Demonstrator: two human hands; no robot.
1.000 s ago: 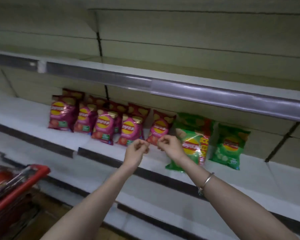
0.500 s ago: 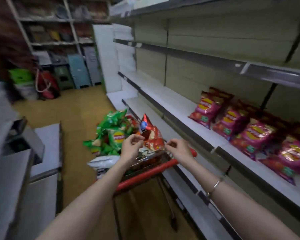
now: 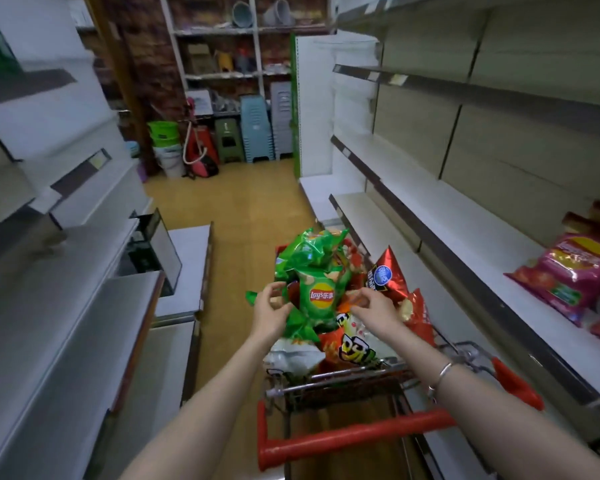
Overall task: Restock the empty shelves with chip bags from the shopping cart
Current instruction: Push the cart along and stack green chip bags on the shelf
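The shopping cart (image 3: 343,434), with a red handle, stands right in front of me, heaped with chip bags. On top lies a green chip bag (image 3: 321,296). My left hand (image 3: 271,311) curls round that bag's left edge. My right hand (image 3: 374,310) hovers at its right side with curled fingers on the orange and red bags; whether it grips anything is unclear. A red bag with a blue circle (image 3: 385,275) sticks up beside it. On the right, the white shelf (image 3: 430,188) carries pink chip bags (image 3: 575,268) at its near end.
Grey shelving (image 3: 66,306) lines the aisle's left side, close to the cart. The wooden floor (image 3: 243,209) runs ahead to stacked plastic stools (image 3: 257,129), buckets (image 3: 165,143) and a back rack. More bare shelves (image 3: 465,88) hang above on the right.
My view swung left from the stocked shelf to the cart. Both hands came off the shelf empty and reached down onto the bags; the left one now holds the green bag's edge.
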